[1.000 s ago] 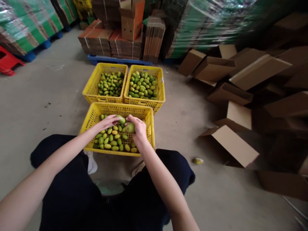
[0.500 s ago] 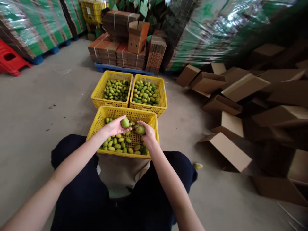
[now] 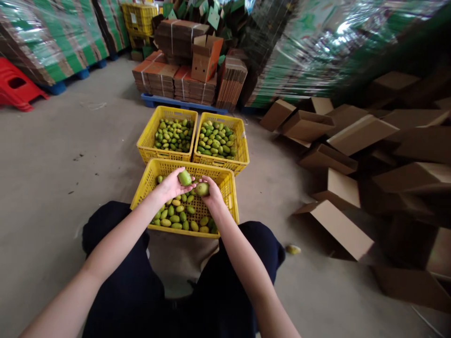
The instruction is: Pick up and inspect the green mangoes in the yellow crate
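Above the near yellow crate [image 3: 230, 197], my left hand [image 3: 173, 184] is turned palm up, its fingers curled under a green mango [image 3: 184, 177]. My right hand [image 3: 213, 193] grips a duller, yellowish-green mango [image 3: 202, 189] from the right side, close to the left hand's fingertips. Below both hands, several green and yellow mangoes [image 3: 175, 218] lie on the crate's slotted bottom, mostly along its left and near sides. Part of the crate's inside is hidden behind my hands and forearms.
Two yellow crates of mangoes, the left [image 3: 146, 141] and the right [image 3: 244, 145], stand just beyond. One mango [image 3: 293, 249] lies on the floor by my right knee. Cardboard boxes [image 3: 340, 225] are piled at right. Flattened cartons [image 3: 160, 75] sit on a blue pallet; a red stool [image 3: 17, 84] is far left.
The right-hand mango has come slightly closer to the left hand and shows more of its surface. Both hands still hold their mangoes. The whole view has shifted a little.
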`<state>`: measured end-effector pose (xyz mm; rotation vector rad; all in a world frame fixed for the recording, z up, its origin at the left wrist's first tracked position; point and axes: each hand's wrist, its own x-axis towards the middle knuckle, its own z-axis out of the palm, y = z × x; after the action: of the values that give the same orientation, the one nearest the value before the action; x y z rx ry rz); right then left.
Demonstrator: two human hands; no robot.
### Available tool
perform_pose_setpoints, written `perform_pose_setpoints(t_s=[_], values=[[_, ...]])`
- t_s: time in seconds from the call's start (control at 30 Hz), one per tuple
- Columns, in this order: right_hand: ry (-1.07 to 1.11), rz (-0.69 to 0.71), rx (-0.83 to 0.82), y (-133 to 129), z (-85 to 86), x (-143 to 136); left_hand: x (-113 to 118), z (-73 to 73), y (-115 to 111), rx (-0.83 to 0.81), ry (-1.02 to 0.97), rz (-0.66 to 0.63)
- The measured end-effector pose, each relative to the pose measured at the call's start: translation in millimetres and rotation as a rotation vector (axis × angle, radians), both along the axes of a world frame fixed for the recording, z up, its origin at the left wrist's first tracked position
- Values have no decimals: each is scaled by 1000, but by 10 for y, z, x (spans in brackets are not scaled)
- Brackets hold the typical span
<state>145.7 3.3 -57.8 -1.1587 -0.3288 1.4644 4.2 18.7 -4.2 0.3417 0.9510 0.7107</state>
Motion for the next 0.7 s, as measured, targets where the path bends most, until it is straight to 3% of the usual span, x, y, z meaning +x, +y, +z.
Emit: perform_pose_setpoints(t_s=[0.2,0.5,0.7], values=[[123,10,-87,29,50,-21,4,-64,17,-19,-57,-21],[137,63,-97,-27,157,40,35,-34,-40,-60,-39,-4],[89,210,127,-35,253,91,-3,-11,-50,43,-51,52]])
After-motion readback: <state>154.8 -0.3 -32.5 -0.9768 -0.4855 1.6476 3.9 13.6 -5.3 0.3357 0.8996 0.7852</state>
